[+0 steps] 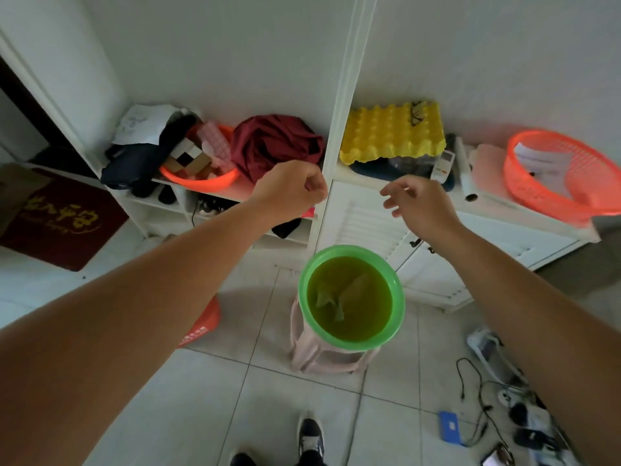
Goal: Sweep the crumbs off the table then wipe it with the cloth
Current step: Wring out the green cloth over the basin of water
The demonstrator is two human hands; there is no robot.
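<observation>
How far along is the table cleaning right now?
No table or crumbs are in view, so nothing shows as done. The left hand is curled, the right hand open, both empty near the green basin where the cloth soaks. Remaining: take the cloth, sweep, wipe.

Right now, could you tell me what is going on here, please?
A person stands on the tiled floor with both bare arms stretched out above a round green plastic basin of water, which sits on a pale pink plastic stool. A crumpled cloth lies soaking in the water, untouched. The left hand is curled into a fist and the right hand has loose, spread fingers; neither visibly holds anything. No table is in view.
</observation>
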